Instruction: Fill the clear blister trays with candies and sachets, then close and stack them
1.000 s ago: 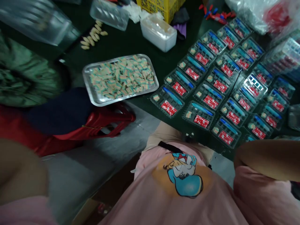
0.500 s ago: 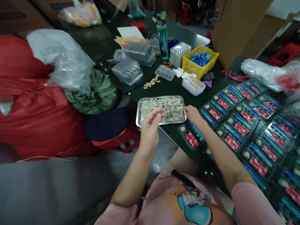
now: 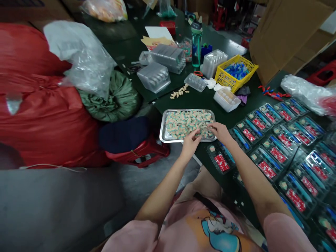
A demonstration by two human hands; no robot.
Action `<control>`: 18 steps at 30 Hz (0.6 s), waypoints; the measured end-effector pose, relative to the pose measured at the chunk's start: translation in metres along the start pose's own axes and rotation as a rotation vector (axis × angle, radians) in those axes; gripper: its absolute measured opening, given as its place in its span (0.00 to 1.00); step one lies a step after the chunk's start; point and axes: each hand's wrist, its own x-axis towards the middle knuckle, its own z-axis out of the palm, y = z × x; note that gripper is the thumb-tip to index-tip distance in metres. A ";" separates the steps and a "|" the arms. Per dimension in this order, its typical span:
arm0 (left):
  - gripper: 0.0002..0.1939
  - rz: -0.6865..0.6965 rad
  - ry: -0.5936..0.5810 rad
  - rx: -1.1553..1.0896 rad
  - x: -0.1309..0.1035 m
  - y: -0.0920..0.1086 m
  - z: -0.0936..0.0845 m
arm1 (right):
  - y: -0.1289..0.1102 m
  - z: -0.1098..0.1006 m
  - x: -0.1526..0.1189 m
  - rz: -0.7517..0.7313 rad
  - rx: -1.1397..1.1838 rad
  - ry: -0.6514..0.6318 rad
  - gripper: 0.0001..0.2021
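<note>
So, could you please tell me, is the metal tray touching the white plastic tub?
Apart. The head view shows a strip of dark green table between the upper right corner of the metal tray and the white plastic tub.

Small tan-and-teal pieces (image 3: 183, 122) heaped loosely in shallow metal tray (image 3: 163, 133).

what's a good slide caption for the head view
Left hand and right hand at a metal tray of small beige-and-teal pieces, beside filled clear plastic packs.
</note>
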 end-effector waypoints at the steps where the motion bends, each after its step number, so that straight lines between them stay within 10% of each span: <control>1: 0.22 0.012 -0.013 -0.002 0.003 -0.002 0.002 | -0.003 0.000 -0.004 -0.016 0.077 0.011 0.11; 18: 0.13 0.125 0.079 0.145 0.016 -0.005 0.006 | -0.006 0.031 -0.011 0.131 0.637 0.099 0.14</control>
